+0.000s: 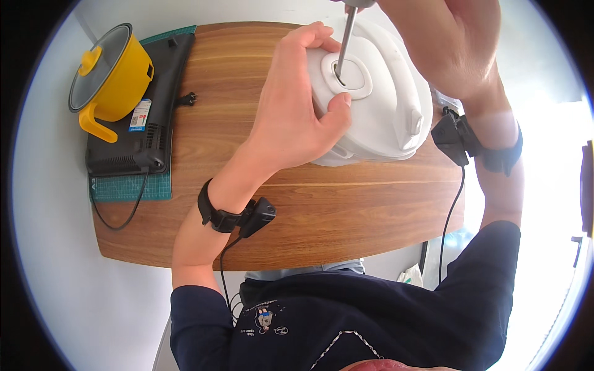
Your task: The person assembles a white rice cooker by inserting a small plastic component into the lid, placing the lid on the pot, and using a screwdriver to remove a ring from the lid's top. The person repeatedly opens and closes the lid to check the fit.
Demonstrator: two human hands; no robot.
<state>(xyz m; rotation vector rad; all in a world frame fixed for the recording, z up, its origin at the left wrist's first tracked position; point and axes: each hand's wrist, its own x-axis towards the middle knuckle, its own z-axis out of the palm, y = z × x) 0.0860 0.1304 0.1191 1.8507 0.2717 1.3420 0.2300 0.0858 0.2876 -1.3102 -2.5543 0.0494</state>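
A white rounded appliance with a carrying handle, much like a rice cooker [387, 133], stands at the far right of the table. Set in its lid is an oval white piece [354, 74] with a dark slot along its left side. My right hand [448, 46] is closed round the grey handle of a screwdriver [348, 37]; most of the grip lies beyond the top edge. The metal shaft slants down and its tip sits in the slot. Spread over the lid's left side, my left hand [297, 102] has thumb and fingers apart around the oval piece.
On the wooden table [216, 229], at left, a dark upturned appliance [127, 148] lies on a green cutting mat [130, 188]. A yellow pot [117, 80] with a glass lid rests on it. A black plug [187, 99] lies beside them. Cables hang from both wrist-worn devices.
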